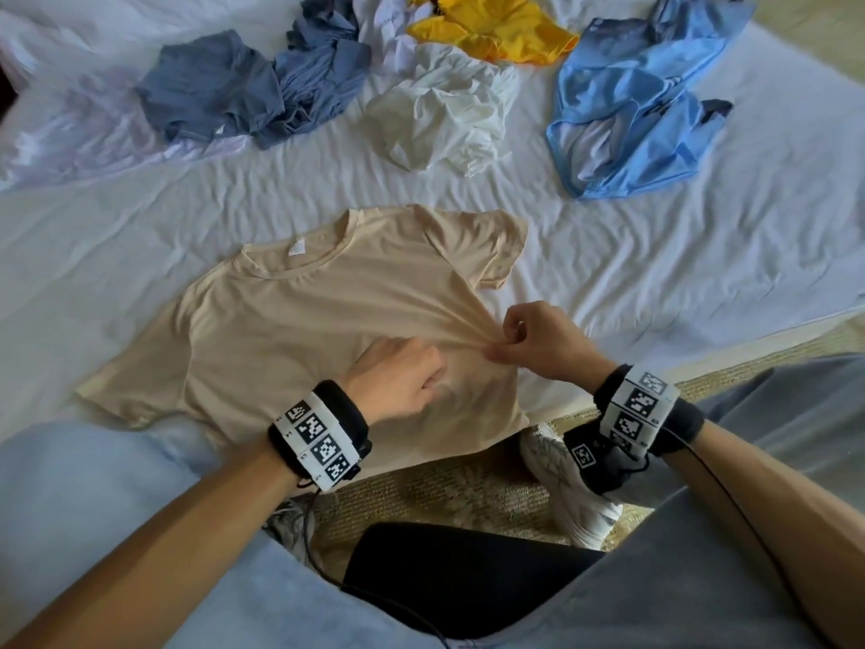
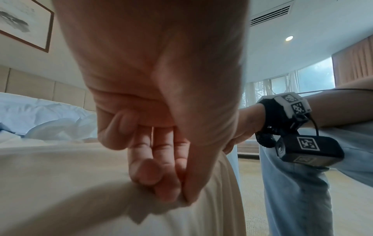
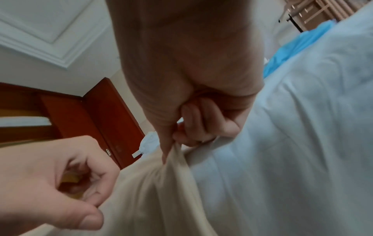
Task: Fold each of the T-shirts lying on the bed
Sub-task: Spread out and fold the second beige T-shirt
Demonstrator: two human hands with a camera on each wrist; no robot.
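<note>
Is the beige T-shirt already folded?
No, the beige T-shirt lies spread flat on the bed, sleeves out, with only its side edge pinched up.

A: The plain beige cotton T-shirt (image 1: 299, 339) — is its hem visible?

B: No, the left hand (image 1: 398, 377) and wristband cover part; its fingertips are tucked out of sight.

A: The crumpled yellow garment (image 1: 491, 25)?

B: Cut off by the top edge. The right wrist view is blurred.
</note>
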